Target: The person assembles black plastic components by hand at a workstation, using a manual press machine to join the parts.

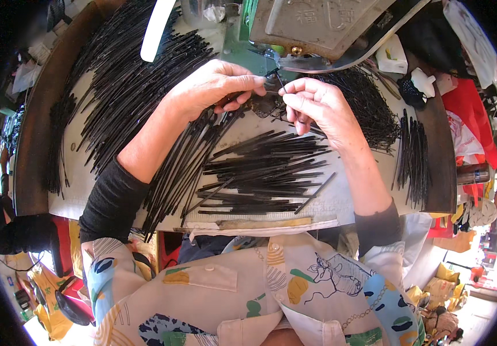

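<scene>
At the upper middle of the frame, just below the grey metal machine head (317,26), both hands are busy with a small black piece (272,72). The left hand (223,85) has its grip pressed together, thumb and forefinger pinching the piece near its upper end; the right hand (319,106) pinches a thin dark part just beside it — seemingly the same piece, though so small here that I cannot be sure. Around them the pale desk (343,193) is loaded with black strips. A large slanting stack (139,86) fills the upper left, a looser fan (173,164) runs down left of centre, and a crosswise pile (263,173) lies in the middle, nearest the wearer's body. At the upper right is a tangled heap (369,109) of black pieces, less orderly than the rest, with a straight bundle (413,161) beyond it near the desk's right end. As for progress, the piece in the fingers looks partway through handling, and judging by the amount lying about, the batch is far from finished. The tangled heap could be the done portion and the neat strips those left — that is only a guess from their look.
</scene>
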Demonstrator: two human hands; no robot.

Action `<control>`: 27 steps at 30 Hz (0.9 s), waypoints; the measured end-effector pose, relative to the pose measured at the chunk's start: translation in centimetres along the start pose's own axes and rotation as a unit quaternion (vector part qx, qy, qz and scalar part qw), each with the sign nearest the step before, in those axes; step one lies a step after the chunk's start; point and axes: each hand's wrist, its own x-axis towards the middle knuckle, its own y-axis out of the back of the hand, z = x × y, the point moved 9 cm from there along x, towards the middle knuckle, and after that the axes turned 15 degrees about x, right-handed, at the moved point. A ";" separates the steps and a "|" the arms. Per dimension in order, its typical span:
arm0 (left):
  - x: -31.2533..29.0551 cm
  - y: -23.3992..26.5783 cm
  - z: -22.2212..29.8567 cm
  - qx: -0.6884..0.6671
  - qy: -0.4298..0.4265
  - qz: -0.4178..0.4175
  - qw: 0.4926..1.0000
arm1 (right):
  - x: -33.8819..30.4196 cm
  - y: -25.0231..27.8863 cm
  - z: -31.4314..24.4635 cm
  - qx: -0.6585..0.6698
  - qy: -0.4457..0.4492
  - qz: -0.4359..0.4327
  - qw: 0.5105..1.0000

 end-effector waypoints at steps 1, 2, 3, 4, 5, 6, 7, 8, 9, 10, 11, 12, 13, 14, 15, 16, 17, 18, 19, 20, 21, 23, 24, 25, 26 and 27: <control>0.0 0.0 -0.1 -0.019 0.004 -0.003 1.000 | 0.0 0.0 -0.1 -0.005 0.004 0.000 1.000; 0.0 0.0 -0.2 -0.038 0.007 -0.006 0.999 | 0.0 0.0 -0.1 -0.005 0.004 0.000 1.000; 0.0 -0.1 -0.2 -0.038 0.007 -0.006 0.999 | 0.0 0.1 -0.1 -0.005 0.004 0.000 1.000; 0.0 -0.1 -0.1 -0.042 0.011 -0.004 0.999 | 0.0 0.1 0.0 -0.004 0.004 -0.001 1.000; 0.1 -0.1 -0.2 -0.045 0.015 -0.002 0.999 | 0.0 0.1 0.0 -0.004 0.004 -0.001 1.000; 0.0 -0.1 -0.2 -0.045 0.015 -0.002 0.999 | 0.0 0.0 -0.1 -0.004 0.004 -0.003 1.000; 0.0 -0.1 -0.2 -0.045 0.016 -0.003 0.999 | 0.0 0.0 -0.1 -0.004 0.004 -0.006 1.000; 0.0 -0.1 -0.3 -0.044 0.018 -0.004 0.999 | 0.0 -0.1 -0.1 -0.005 0.003 -0.006 1.000; 0.0 -0.1 -0.3 -0.044 0.018 -0.003 0.999 | 0.0 -0.1 0.0 -0.001 0.003 -0.005 1.000; 0.0 -0.1 -0.3 -0.044 0.015 -0.004 0.999 | 0.0 0.0 0.0 0.003 0.002 -0.003 1.000; 0.0 0.0 -0.3 -0.045 0.011 -0.005 0.999 | -0.1 -0.1 0.1 0.003 0.001 -0.004 1.000; 0.0 0.0 -0.3 -0.045 0.011 -0.006 0.999 | -0.2 -0.1 0.1 0.008 0.003 0.005 1.000; 0.1 -0.1 -0.3 -0.044 0.007 -0.009 0.999 | -0.2 0.1 0.1 0.013 0.005 0.014 1.000; 0.1 -0.1 -0.2 -0.043 0.004 -0.012 0.999 | -0.2 0.1 0.1 0.012 0.005 0.014 1.000; 0.2 -0.1 -0.2 -0.044 0.003 -0.013 0.999 | -0.1 0.2 0.2 0.016 0.007 0.012 1.000; 0.3 -0.1 -0.2 -0.040 0.004 -0.011 0.999 | -0.1 0.3 0.2 0.020 0.010 0.011 1.000; 0.3 0.0 -0.1 -0.036 0.005 -0.009 0.999 | 0.0 0.4 0.3 0.020 0.009 0.011 1.000; 0.3 0.0 -0.1 -0.036 0.006 -0.008 0.999 | 0.0 0.4 0.3 0.021 0.011 0.011 1.000; 0.2 0.0 -0.2 -0.047 0.014 -0.008 0.999 | 0.1 0.4 0.3 0.022 0.012 0.010 1.000; 0.2 0.0 -0.3 -0.057 0.023 -0.008 0.998 | 0.0 0.3 0.4 0.021 0.012 0.009 1.000; 0.0 0.1 -0.3 -0.056 0.026 -0.003 0.998 | 0.2 0.2 0.7 0.039 0.004 0.010 0.999; -0.3 -0.4 -0.5 -0.102 0.043 -0.013 0.994 | 0.2 -0.3 0.9 0.058 -0.004 0.002 0.998; -0.4 -0.5 -0.4 -0.113 0.041 -0.015 0.993 | 0.1 0.0 0.9 0.069 -0.006 0.020 0.997; -0.5 -0.7 -0.6 -0.128 0.058 -0.005 0.990 | 0.0 0.2 0.9 0.079 -0.009 0.035 0.996; -0.8 -0.8 -0.3 -0.134 0.061 0.007 0.989 | 0.0 0.3 1.0 0.091 -0.014 0.038 0.995; -0.9 -1.1 -0.2 -0.141 0.063 0.017 0.988 | -0.1 0.7 1.1 0.102 -0.005 0.052 0.993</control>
